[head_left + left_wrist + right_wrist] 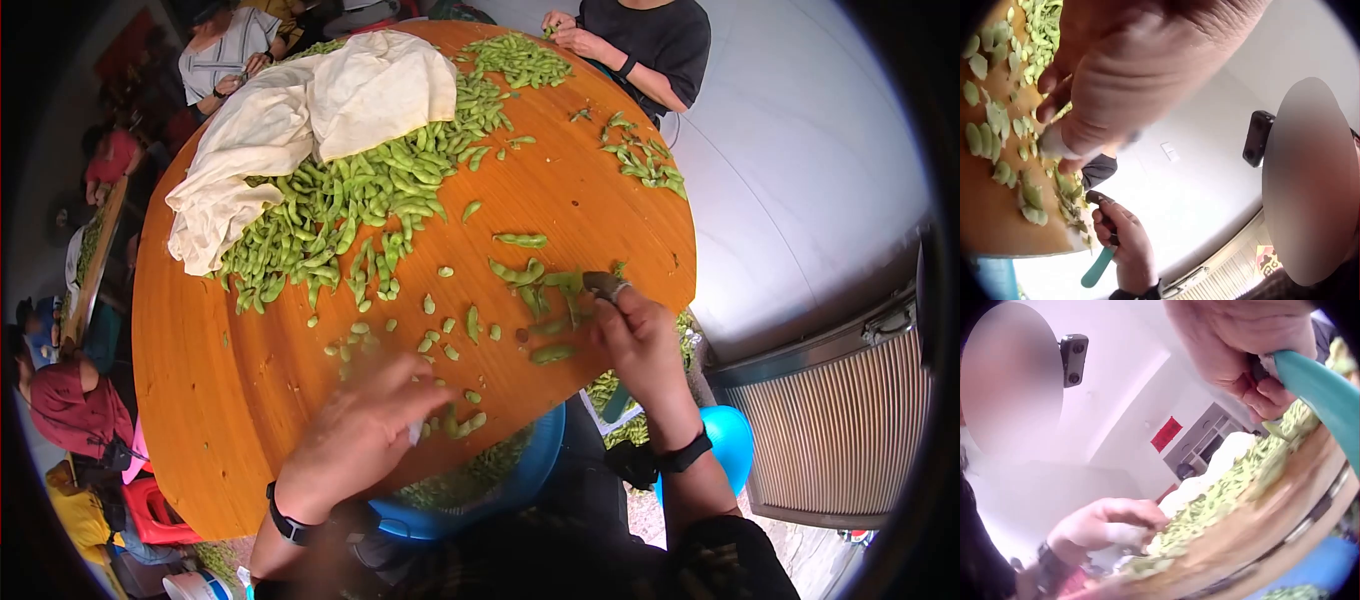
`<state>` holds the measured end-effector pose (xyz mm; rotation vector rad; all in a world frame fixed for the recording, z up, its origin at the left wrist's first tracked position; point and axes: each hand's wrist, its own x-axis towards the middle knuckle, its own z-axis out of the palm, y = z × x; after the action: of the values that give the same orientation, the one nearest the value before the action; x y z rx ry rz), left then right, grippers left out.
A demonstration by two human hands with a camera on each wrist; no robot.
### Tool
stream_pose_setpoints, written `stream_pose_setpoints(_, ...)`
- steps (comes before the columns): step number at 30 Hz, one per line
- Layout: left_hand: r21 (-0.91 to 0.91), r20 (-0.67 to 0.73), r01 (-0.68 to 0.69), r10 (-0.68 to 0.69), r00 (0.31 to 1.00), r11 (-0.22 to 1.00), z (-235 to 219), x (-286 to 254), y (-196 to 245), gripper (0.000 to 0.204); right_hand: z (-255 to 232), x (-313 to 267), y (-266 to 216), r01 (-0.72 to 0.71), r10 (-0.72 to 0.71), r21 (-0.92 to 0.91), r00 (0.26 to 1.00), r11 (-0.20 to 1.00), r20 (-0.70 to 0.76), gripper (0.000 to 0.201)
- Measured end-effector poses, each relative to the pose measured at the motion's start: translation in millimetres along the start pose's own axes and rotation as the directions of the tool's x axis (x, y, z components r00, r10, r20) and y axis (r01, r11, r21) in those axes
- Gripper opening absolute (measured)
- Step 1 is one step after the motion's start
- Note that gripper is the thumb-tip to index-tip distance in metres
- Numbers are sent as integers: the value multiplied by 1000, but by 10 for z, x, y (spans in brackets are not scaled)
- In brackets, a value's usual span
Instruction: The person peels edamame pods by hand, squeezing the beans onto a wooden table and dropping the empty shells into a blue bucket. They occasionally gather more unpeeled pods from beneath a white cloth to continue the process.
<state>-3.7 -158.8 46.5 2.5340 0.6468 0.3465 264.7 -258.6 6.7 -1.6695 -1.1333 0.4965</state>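
Note:
My right hand [640,345] grips a teal-handled tool [1099,269], its dark head [604,285] poking out past the fingers over several green soybean pods [552,353]. These pods lie by the right edge of the round wooden table [200,400]. Blurred in the head view, my left hand [360,425] hovers low over the near part of the table, fingers loosely bent with nothing seen between them. White wrapping [1125,534] covers its thumb. Shelled or short green beans [430,335] are scattered just beyond it, and a few lie beside its fingertips.
A large heap of pods [345,205] covers the far left, partly under a cream cloth [390,90]. A blue basin [548,450] sits below the near edge. Another person [650,50] works across the table, with a small pod pile [650,170] nearby.

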Motion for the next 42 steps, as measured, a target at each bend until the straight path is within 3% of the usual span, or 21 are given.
stream_pose_setpoints(2, -7, 43, -52, 53, 998, 999, 21, -30, 21, 33, -93, -41, 35, -98, 102, -82, 994, 992, 39, 17)
stream_pose_setpoints(3, 40, 93, -27, 23, 995, 999, 53, -25, 23, 28, -82, -78, 26, -134, 134, -11, 989, 991, 65, 16)
stream_pose_setpoints(5, 91, 142, -4, -9, 990, 996, 101, -19, 2, 24, 0, -204, 47, -119, 115, 34, 988, 992, 102, 16)
stream_pose_setpoints(8, 131, 60, -107, 100, 993, 986, 211, -24, -46, 23, 140, -317, -171, -30, 4, 142, 984, 989, 179, 18)
stream_pose_setpoints(10, -66, -39, 50, -52, 998, 997, 278, -34, -76, 20, 222, -406, -310, -212, 122, 204, 917, 956, 379, 14)
stream_pose_setpoints(11, -62, -40, 46, -48, 998, 997, 271, -40, -62, 20, 264, -423, -330, -208, 119, 207, 920, 956, 375, 14)
stream_pose_setpoints(13, -354, 7, 248, -263, 965, 902, 258, -52, -36, 19, 334, -446, -351, -496, 247, 296, 762, 816, 599, 13)
stream_pose_setpoints(16, -527, -126, 112, -208, 970, 842, 355, -6, -14, 23, 380, -420, -439, -594, 291, 287, 689, 752, 664, 16)
stream_pose_setpoints(17, -527, -125, 112, -207, 970, 843, 371, 0, -31, 23, 393, -426, -441, -594, 291, 288, 689, 751, 663, 16)
stream_pose_setpoints(19, -418, -174, -29, -49, 983, 908, 393, 16, -56, 35, 418, -446, -424, -557, 257, 316, 719, 768, 646, 16)
stream_pose_setpoints(20, -418, -173, -30, -47, 984, 908, 388, 14, -29, 35, 435, -453, -411, -557, 257, 318, 721, 767, 644, 16)
stream_pose_setpoints(23, -104, -176, 33, -51, 983, 994, 419, -21, 129, 47, 459, -478, -359, -523, 234, 329, 745, 786, 624, 15)
stream_pose_setpoints(27, -48, -134, 119, -125, 983, 992, 492, -40, 183, 45, 460, -496, -336, -493, 213, 339, 765, 801, 608, 13)
stream_pose_setpoints(29, -58, -239, 70, -82, 967, 996, 553, -30, 150, 43, 465, -503, -337, -491, 210, 344, 766, 800, 607, 13)
stream_pose_setpoints(33, -103, -254, -6, -21, 967, 995, 551, 22, 129, 46, 453, -501, -307, -476, 208, 399, 807, 784, 553, 12)
stream_pose_setpoints(35, -190, -178, 29, -64, 982, 981, 489, 70, 175, 41, 389, -483, -304, -488, 214, 412, 805, 770, 554, 14)
stream_pose_setpoints(38, -214, -193, 73, -116, 974, 974, 322, 179, 156, 29, 78, -372, -263, -362, 274, 366, 923, 857, 270, 11)
stream_pose_setpoints(39, -302, -191, 233, -298, 935, 924, 276, 209, 194, 23, -39, -321, -82, -287, 244, 361, 956, 887, 161, 13)
stream_pose_setpoints(40, -260, -215, 245, -303, 928, 934, 246, 259, 92, 22, -169, -288, 90, -242, 245, 308, 969, 920, 30, 16)
stream_pose_setpoints(41, -165, -247, 215, -251, 936, 963, 231, 331, 19, 21, -304, -229, 255, -142, 152, 89, 981, 986, -120, 17)
stream_pose_setpoints(42, -69, -274, 185, -197, 941, 980, 228, 409, -37, 20, -369, -187, 199, -126, 145, 89, 955, 988, -258, 22)
